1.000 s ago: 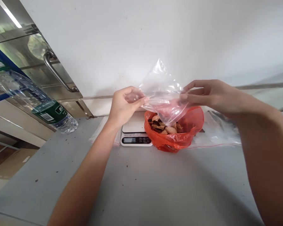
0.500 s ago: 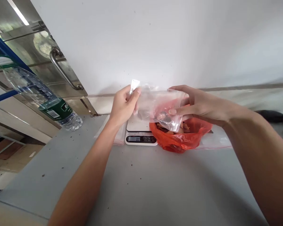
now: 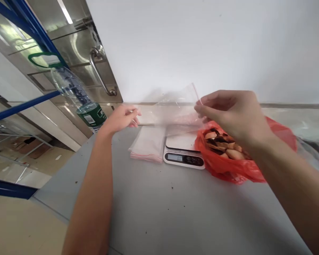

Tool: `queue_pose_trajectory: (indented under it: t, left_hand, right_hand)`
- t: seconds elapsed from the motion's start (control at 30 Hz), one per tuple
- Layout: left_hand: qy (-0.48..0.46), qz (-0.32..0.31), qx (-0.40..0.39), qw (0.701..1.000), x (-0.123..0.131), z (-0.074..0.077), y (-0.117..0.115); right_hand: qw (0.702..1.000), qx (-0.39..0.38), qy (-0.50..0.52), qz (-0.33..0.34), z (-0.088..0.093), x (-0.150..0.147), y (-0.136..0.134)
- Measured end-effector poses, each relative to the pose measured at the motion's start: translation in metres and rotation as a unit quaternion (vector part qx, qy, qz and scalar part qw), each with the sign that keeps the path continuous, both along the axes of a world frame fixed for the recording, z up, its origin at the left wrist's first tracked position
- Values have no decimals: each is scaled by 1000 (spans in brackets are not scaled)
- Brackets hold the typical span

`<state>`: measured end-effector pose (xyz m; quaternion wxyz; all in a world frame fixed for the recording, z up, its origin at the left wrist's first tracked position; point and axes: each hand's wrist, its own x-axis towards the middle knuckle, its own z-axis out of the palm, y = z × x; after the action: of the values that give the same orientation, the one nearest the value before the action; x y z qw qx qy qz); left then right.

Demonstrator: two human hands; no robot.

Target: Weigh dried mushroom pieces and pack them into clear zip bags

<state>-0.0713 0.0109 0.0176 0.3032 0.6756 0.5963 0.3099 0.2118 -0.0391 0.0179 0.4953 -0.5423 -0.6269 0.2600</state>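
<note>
A clear zip-lock bag point(image 3: 175, 109) is stretched between my hands above the kitchen scale point(image 3: 184, 159); its middle is blurred. My right hand point(image 3: 228, 109) pinches its upper right corner by the reddish zip edge. My left hand point(image 3: 123, 118) has its fingers curled at the bag's far left end, thumb and fingertips seemingly closed on the film. Below my right hand sits a red plastic bag point(image 3: 228, 170), its mouth open, full of brown and tan dried slices point(image 3: 224, 145). Left of the scale lies a stack of zip-lock bags point(image 3: 147, 145).
A large water bottle point(image 3: 89, 109) with a green handle stands at the table's left edge. Behind it are a blue rack point(image 3: 23, 106) and a steel door with a handle point(image 3: 102, 78). A white wall point(image 3: 175, 46) borders the grey table point(image 3: 149, 205), which has dark crumbs.
My hands have moved apart, spreading the zip-lock bag wider. The white packet at my left fingers no longer shows. The view has turned left, uncovering the bag stack and dried slices.
</note>
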Motion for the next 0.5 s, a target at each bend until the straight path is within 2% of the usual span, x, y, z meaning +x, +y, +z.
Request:
queue_pose_trajectory:
  t: [0.1, 0.17, 0.27, 0.33, 0.4, 0.5]
  left_hand:
    - [55, 20, -102, 993, -34, -7, -2]
    - [49, 32, -185, 981, -47, -14, -3]
    - [5, 44, -260, 965, -51, -24, -3]
    - [1, 20, -291, 956, -48, -29, -2]
    - [17, -6, -300, 954, -43, -33, 1]
    - [86, -39, -299, 949, -37, -36, 8]
  right_hand:
    - [981, 145, -123, 43, -4, -42, 7]
    - [942, 184, -263, 100, -11, -70, 8]
    - [853, 117, -476, 180, -28, -105, 0]
    - [805, 55, -540, 240, -42, -119, -7]
    - [784, 20, -556, 275, -54, -126, -12]
    - [795, -4, -536, 285, -67, -124, -13]
